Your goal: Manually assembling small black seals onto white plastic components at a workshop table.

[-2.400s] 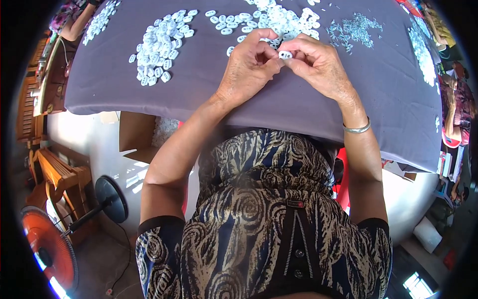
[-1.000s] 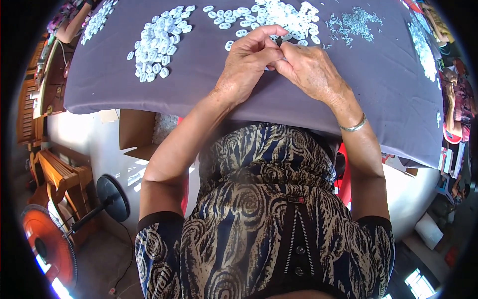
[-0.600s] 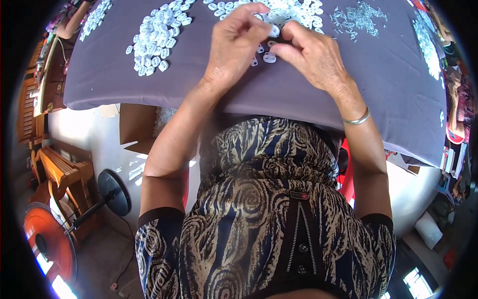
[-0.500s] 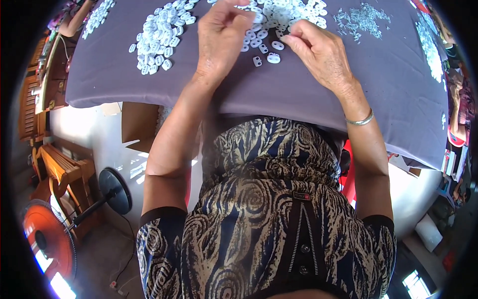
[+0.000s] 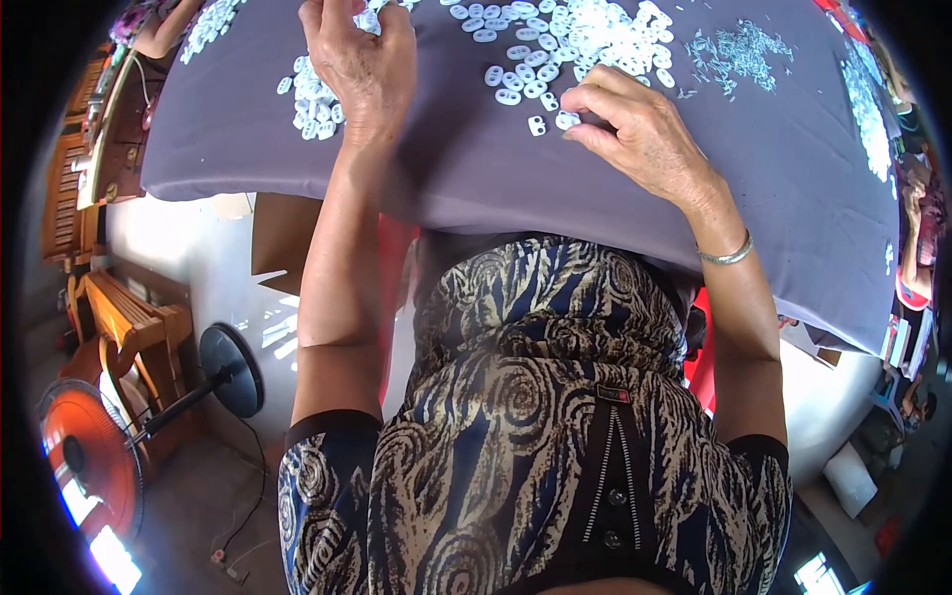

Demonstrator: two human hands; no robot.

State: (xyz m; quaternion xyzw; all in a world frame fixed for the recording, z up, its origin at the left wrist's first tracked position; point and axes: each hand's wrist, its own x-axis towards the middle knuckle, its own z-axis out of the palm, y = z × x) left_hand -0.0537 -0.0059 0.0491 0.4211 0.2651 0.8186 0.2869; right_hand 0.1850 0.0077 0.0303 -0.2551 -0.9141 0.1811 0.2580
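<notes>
My left hand point(image 5: 362, 69) hangs over the left-hand pile of white plastic pieces point(image 5: 315, 107), fingers bent and apart, white pieces showing between them. Its fingertips are partly cut off by the upper edge. My right hand point(image 5: 640, 124), with a bracelet point(image 5: 729, 250) on its wrist, rests lower on the cloth. Thumb and forefinger close on a small white oval piece point(image 5: 567, 120). Just left of it lies a small white piece with dark holes point(image 5: 536, 126); another point(image 5: 549, 101) is above. Beyond spreads a larger heap of flat white two-hole ovals point(image 5: 600, 35).
A grey-purple cloth point(image 5: 793, 208) covers the table. Small metallic bits point(image 5: 742, 55) lie scattered to the right of the heap. More white pieces sit at both far sides, near other people's arms point(image 5: 171, 35). An orange fan point(image 5: 94, 461) stands on the floor at left.
My left hand has swung left from the large heap to the left-hand pile. My right hand has come slightly down and now pinches the oval piece that lay on the cloth.
</notes>
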